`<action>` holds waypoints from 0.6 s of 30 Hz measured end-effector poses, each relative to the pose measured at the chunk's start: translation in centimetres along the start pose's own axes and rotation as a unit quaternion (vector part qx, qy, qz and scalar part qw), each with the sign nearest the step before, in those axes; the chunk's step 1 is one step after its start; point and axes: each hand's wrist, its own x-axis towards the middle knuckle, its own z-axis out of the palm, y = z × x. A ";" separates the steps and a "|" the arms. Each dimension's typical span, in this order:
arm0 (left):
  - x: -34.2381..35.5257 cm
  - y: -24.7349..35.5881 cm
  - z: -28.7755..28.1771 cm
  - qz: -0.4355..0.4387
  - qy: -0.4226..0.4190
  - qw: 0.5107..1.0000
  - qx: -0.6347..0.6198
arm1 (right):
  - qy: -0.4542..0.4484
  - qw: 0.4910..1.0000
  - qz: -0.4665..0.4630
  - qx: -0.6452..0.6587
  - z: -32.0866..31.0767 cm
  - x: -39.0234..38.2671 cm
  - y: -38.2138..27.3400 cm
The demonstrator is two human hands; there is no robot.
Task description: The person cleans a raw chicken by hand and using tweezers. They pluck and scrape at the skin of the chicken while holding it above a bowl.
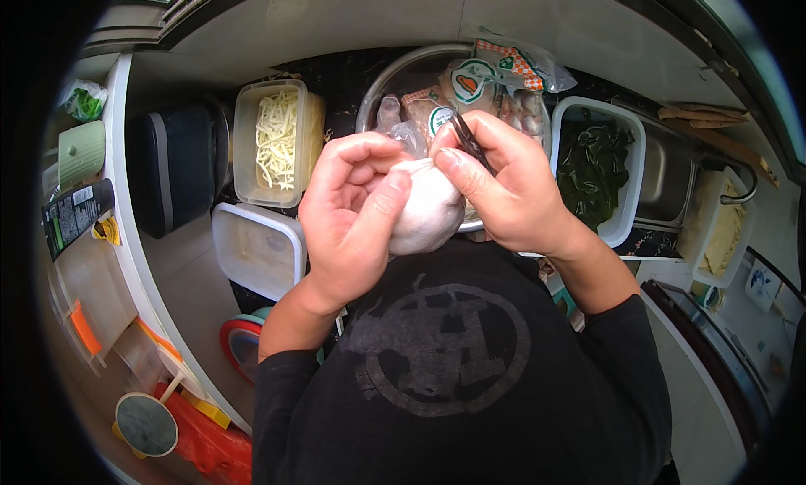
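My left hand (353,208) is closed around a small clear plastic bag (426,208) filled with something pale and pinkish. The bag is gathered at its top, and its loose end (409,138) sticks up between my hands. My right hand (512,178) pinches the gathered neck with thumb and finger. A slim black tool (470,142) with a bit of metal showing is also held in its fingers; its exact kind is mostly hidden. Just beyond my hands, a large metal bowl (367,107) holds several printed bags of pale meat (472,80).
To the left stand a tub of pale shredded strips (277,141) and a white translucent container (260,246). On the right, a white tub (634,170) of dark green leafy pieces sits beside a metal sink (667,174). A shelf edge (138,233) runs along the far left.
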 end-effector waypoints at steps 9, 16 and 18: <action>0.2 -0.4 -0.9 0.077 -0.090 0.991 0.057 | 0.015 1.000 -0.014 0.012 0.0 -0.2 -0.5; 0.1 -0.2 -0.1 0.048 -0.069 0.994 0.071 | 0.028 0.997 -0.035 0.057 0.0 -0.4 -1.0; 0.3 -0.4 -0.5 0.070 -0.078 0.989 0.101 | 0.020 0.998 -0.026 0.052 -0.2 -0.6 -0.8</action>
